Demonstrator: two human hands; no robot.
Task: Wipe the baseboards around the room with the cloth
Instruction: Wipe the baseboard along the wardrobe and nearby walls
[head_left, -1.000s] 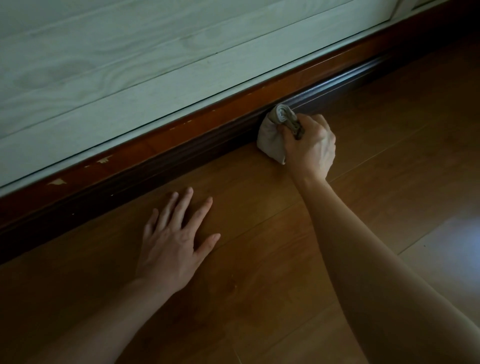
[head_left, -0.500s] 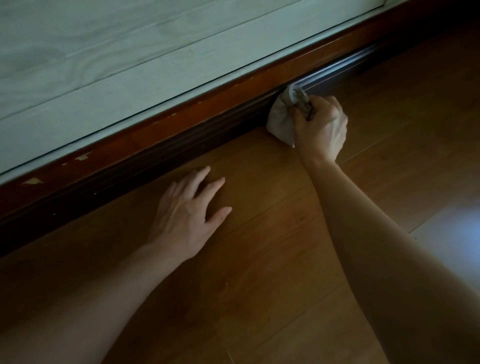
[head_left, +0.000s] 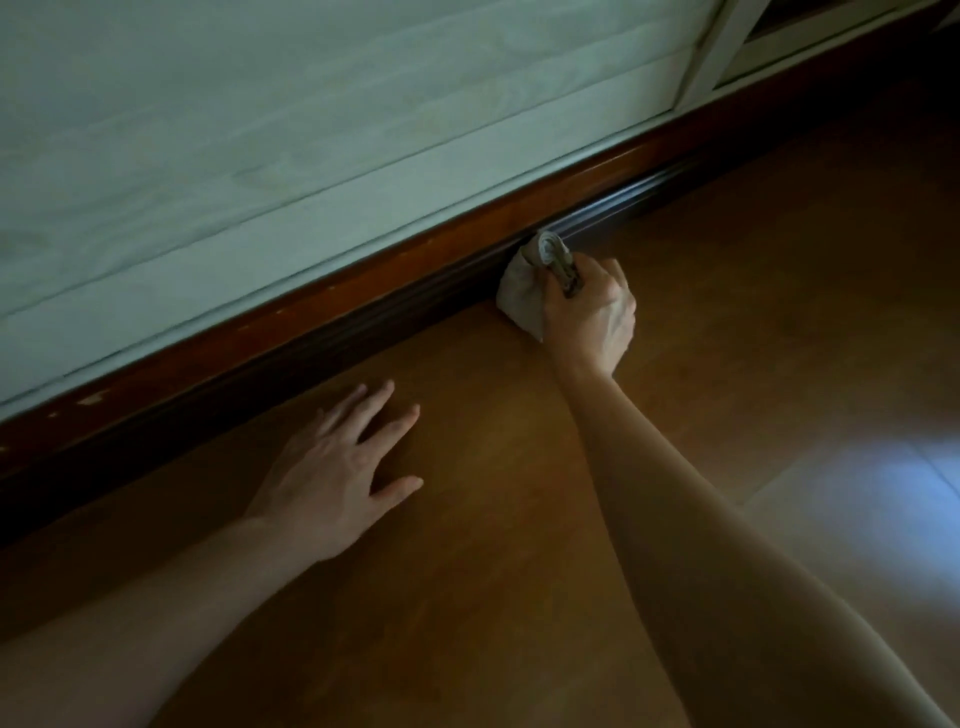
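A dark reddish-brown wooden baseboard (head_left: 322, 312) runs diagonally from lower left to upper right, under a pale wood-grain panel. My right hand (head_left: 592, 312) grips a bunched pale grey cloth (head_left: 522, 291) and holds it against the dark lower strip of the baseboard where it meets the floor. My left hand (head_left: 332, 478) rests flat on the wooden floor with fingers spread, a short way out from the baseboard and to the left of the cloth.
The pale panel (head_left: 311, 130) fills the upper left, with a white frame post (head_left: 711, 57) at the upper right. Brown wooden floor (head_left: 727, 260) stretches right and toward me, with a bright patch of light (head_left: 893, 483) at the right edge.
My right hand has slid the cloth to the right along the baseboard. My left hand has shifted right across the floor after it, still flat.
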